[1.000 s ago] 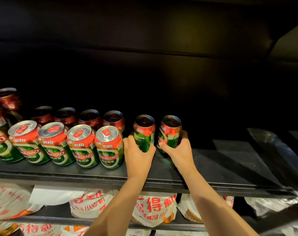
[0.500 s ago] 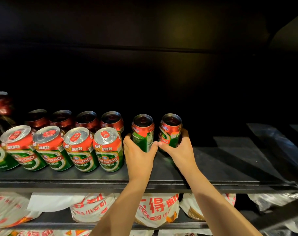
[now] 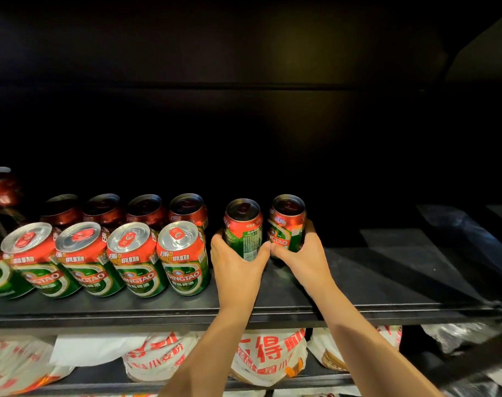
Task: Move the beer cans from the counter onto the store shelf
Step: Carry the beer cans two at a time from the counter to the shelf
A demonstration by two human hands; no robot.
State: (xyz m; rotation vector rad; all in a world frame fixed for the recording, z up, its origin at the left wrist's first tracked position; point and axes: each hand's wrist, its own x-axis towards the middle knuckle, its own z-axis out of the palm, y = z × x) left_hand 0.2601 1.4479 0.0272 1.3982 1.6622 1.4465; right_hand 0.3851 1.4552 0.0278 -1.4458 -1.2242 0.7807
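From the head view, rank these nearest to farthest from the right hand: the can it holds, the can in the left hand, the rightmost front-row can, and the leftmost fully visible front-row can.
Measured from the right hand:
1. Right-hand can, gripped, at the back row's right end.
2. Left-hand can, just to its left.
3. Rightmost front-row can, left of the left hand.
4. Leftmost fully visible front-row can, far left.

Two upright green-red beer cans (image 3: 243,229) stand on the shelf (image 3: 387,282).

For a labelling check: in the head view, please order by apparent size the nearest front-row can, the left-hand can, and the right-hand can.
1. Front-row can, largest, but nearest the camera.
2. Left-hand can and right-hand can: alike, unranked.
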